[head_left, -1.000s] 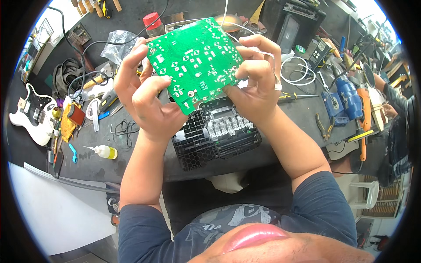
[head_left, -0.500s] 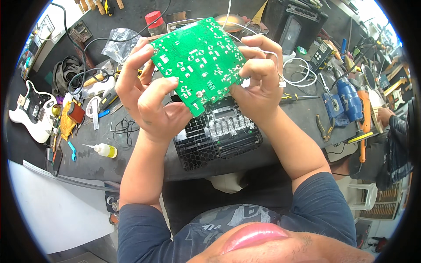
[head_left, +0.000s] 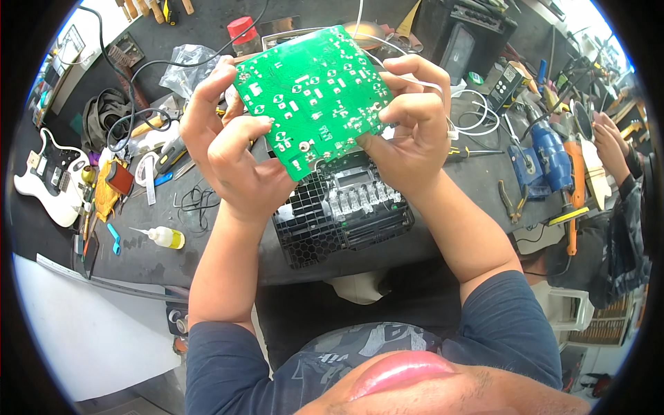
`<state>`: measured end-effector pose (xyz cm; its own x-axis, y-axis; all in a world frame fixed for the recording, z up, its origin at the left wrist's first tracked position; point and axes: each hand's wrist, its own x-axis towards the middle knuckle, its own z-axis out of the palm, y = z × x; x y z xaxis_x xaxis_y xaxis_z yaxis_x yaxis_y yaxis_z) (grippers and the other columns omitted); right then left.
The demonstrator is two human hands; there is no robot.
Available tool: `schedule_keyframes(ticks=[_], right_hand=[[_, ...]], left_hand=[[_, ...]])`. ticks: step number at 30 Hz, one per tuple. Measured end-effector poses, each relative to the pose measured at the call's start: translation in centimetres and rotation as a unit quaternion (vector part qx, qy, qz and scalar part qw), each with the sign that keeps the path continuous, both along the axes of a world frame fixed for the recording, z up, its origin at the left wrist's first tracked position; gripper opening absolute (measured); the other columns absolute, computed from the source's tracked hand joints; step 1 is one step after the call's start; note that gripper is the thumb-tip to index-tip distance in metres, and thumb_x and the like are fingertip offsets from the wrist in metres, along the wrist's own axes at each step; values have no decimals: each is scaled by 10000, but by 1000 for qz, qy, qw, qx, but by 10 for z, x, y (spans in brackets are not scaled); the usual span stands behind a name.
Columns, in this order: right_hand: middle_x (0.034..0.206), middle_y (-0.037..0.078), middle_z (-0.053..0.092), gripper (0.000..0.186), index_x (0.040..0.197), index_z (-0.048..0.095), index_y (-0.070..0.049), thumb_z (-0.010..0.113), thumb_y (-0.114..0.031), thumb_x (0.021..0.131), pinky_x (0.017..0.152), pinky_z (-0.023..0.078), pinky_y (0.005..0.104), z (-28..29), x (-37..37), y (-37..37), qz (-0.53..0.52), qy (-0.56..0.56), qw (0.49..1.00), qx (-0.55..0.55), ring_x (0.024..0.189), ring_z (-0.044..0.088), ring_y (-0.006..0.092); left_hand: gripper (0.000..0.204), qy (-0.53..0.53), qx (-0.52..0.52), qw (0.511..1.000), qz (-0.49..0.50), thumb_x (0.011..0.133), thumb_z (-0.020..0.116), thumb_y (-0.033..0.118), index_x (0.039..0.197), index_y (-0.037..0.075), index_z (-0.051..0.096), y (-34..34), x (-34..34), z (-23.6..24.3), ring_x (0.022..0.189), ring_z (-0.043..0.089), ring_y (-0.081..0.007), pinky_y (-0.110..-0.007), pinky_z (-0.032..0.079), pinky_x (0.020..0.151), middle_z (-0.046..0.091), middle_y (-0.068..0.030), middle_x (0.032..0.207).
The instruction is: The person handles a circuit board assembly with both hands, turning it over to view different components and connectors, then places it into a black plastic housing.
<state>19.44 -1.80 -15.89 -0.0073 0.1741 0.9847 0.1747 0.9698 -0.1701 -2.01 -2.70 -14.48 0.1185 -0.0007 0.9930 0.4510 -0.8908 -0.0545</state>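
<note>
Two bare hands, the left hand (head_left: 238,162) and the right hand (head_left: 411,142), held up a flat, green, roughly square circuit board (head_left: 318,97) by its opposite edges, their fingers bent and parted, thumbs and fingertips pinching the rim. The board was tilted in the air above a dark grey counter (head_left: 481,173), its printed, dotted face toward the wearer.

Just below it, on the counter between the forearms, lay an open black plastic housing (head_left: 304,238) with a grid, a honeycomb panel and a row of clear pieces. The board's lower edge hid the far part of this housing, so what lay there could not be told. A thin white cable (head_left: 387,45) ran behind the right hand, whose fingers partly covered it.

Right of that hand lay a screwdriver with a yellow-and-black handle (head_left: 453,151), yellow-and-black pliers (head_left: 512,204) and a blue machine with a rounded body (head_left: 551,155). On the left were a small white dropper bottle with yellow contents (head_left: 166,238) and a white guitar body (head_left: 48,190). Beyond the board stood a clear jar with a red lid (head_left: 240,28), near a crumpled clear plastic bag (head_left: 185,72). At the far right, a co-worker's hands (head_left: 610,144) were near a pale wooden piece (head_left: 595,173).
</note>
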Motion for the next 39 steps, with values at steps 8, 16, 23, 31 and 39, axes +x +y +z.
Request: schedule_keyframes(ticks=[8,16,23,31,39], right_hand=[[1427,212,415,486,1102,544,-79,921,8,807,974,604,448,5,5,0,20,-64,997,26,1218,702,398],[1419,216,413,483,1117,548,-89,909,20,815,968,590,441,7,6,-3,11,-70,997,36,1208,711,398],[1421,213,406,493,1126,548,-91,913,16,813,1000,581,449,6,7,-2,8,-76,996,39,1250,698,420],[1426,214,404,494,1123,550,-86,926,-12,812,1027,574,457,6,8,-4,-5,-84,996,35,1259,693,421],[1310,206,510,412,1044,627,-83,941,-61,778,925,654,411,6,1,-1,3,-20,999,48,1170,666,291]], left_hand=[[613,-8,-14,1000,-27,831,950,297,1161,46,498,4,-4,0,1405,529,-481,-597,567,1116,400,-249,1441],[611,-1,-18,1000,-17,908,873,414,1203,70,463,6,-6,-3,1404,535,-455,-548,570,1104,414,-266,1467],[635,9,-22,1000,-7,908,875,424,1234,99,437,5,-8,-3,1415,534,-435,-505,571,1103,423,-282,1494],[661,14,-29,999,-3,863,925,351,1235,108,435,3,-8,-3,1430,522,-440,-505,570,1109,422,-280,1489],[667,6,-30,1000,-5,874,905,422,1240,115,439,2,-4,-2,1436,514,-433,-516,559,1127,420,-263,1490]])
